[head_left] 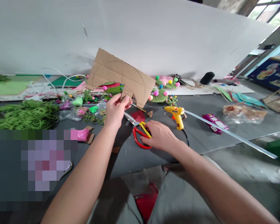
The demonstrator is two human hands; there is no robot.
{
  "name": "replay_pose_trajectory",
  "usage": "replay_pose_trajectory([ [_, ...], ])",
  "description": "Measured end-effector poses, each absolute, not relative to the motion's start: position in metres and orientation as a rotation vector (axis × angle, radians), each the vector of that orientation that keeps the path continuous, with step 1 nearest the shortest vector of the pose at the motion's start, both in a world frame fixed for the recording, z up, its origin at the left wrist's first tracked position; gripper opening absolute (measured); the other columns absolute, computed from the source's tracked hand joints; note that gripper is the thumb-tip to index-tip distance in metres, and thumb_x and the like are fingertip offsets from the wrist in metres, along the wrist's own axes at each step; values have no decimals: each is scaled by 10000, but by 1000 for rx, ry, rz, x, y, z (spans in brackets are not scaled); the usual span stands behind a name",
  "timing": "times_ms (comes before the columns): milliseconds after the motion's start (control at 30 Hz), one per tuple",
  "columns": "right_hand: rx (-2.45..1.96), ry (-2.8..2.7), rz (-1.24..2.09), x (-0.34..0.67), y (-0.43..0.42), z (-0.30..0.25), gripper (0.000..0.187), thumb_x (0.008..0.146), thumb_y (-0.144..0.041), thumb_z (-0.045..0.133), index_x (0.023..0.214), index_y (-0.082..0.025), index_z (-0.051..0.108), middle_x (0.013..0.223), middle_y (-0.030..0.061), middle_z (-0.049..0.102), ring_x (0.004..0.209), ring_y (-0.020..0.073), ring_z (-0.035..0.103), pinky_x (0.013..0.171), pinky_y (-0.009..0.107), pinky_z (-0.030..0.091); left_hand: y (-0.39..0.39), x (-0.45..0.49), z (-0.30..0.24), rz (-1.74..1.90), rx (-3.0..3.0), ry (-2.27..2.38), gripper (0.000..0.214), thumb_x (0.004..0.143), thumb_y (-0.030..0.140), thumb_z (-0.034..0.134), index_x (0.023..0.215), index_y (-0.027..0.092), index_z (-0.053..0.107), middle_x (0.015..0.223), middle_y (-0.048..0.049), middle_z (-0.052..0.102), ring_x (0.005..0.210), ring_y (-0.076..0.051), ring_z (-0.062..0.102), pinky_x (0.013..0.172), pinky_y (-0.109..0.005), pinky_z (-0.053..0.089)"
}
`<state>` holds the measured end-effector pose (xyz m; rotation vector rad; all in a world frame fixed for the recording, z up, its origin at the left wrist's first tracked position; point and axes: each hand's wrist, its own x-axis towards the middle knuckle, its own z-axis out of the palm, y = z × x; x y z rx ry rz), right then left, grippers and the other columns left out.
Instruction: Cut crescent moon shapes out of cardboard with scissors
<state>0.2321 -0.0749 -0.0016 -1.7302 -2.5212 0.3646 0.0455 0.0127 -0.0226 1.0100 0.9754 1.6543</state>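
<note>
My left hand (118, 107) is closed on the lower edge of a piece of brown cardboard (121, 74), which is held up and tilted. A curved line is drawn on the cardboard, and its lower edge has cut-outs. My right hand (157, 133) grips scissors (140, 147) by their red and yellow handles. The scissor blades are slightly apart and point up and left, below the cardboard. A thin yellowish stick (140, 109) shows beside my left fingers; whether they hold it I cannot tell. Under the blade tips lies a red piece (138, 116).
A yellow glue gun (176, 115) with a long clear glue stick (233, 136) lies to the right, near a purple packet (215, 123) and a plastic bag (244, 113). Green cord (25, 113) is heaped at left. Green leaf shapes with pompoms (160, 95) lie behind, before a white wall.
</note>
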Motion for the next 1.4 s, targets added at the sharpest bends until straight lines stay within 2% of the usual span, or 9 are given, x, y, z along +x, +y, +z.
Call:
replay_pose_trajectory([
  [100,-1894,-2544,439,219,-75,5,176,847,-259,665,998,-168,678,1030,123,757,927,296,729,630,327,383,14,45,-21,1679,988,1021,301,684,393,907,868,191,783,842,-47,763,761,-145,705,658,-243,545],
  [200,-2003,-2549,437,211,-72,10,237,814,-190,672,1047,-147,687,1100,168,758,987,334,739,643,328,389,15,41,-19,1725,977,1029,292,675,391,904,871,203,797,860,-47,772,755,-137,689,641,-237,521],
  [300,-2040,-2493,415,218,-68,13,228,830,-155,644,1055,-136,676,1084,181,756,989,333,734,659,332,383,16,35,-15,1788,951,993,292,657,389,914,853,213,790,859,-37,769,754,-134,685,636,-236,511],
  [400,-1994,-2352,369,239,-65,14,221,846,-202,645,1060,-147,631,987,143,738,911,292,700,656,327,361,16,30,-12,1835,910,972,283,654,390,924,825,220,776,829,-21,752,739,-125,674,641,-232,506],
  [533,-1946,-2167,576,270,-59,7,167,804,-308,693,853,-216,564,791,29,654,716,200,576,623,310,342,17,27,-11,1842,817,892,295,649,382,947,827,229,767,789,-3,733,712,-108,656,649,-219,503],
  [633,-1809,-2072,777,281,-57,-3,302,823,-466,729,807,-220,555,762,2,614,692,174,520,633,302,363,17,26,-11,1811,758,826,286,656,354,958,819,223,764,776,-1,729,714,-98,659,648,-200,499],
  [733,-1727,-1970,958,280,-57,-12,435,795,-606,783,839,-216,595,722,-21,586,664,160,496,603,286,358,18,27,-11,1770,707,817,255,673,322,952,790,212,754,766,-2,731,691,-89,650,626,-187,494],
  [1067,-1595,-1738,1178,257,-61,-15,544,781,-700,805,816,-203,585,655,-23,572,568,137,507,508,260,357,21,30,-18,1742,649,818,194,694,228,919,794,194,756,777,-1,742,699,-92,681,597,-176,491],
  [1400,-1596,-1694,1196,252,-61,-20,584,811,-758,758,879,-205,584,632,-21,563,539,142,525,478,257,402,15,36,-16,1718,699,846,259,640,271,944,807,202,759,798,-4,745,730,-115,687,636,-203,498],
])
